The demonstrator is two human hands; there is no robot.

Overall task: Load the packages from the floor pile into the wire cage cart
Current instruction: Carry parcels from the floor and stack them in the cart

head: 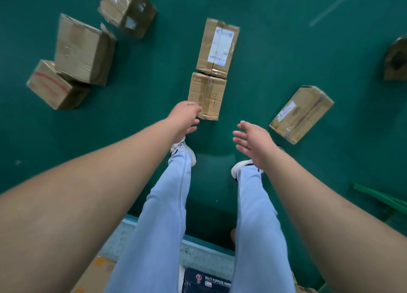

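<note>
Green floor (275,50), cartons scattered. Left hand (184,118) and right hand (251,139) both released, fingers spread either side of nearest small carton (207,95), likely for a two-handed lift. Cart not visible.

you have one view only, worn on your head and tipped steeply down at the green floor (154,72). the wide lens bends the edges. your forearms enter from 7 and 5 o'clock; your legs (163,204) fill 6 o'clock, close below.
</note>
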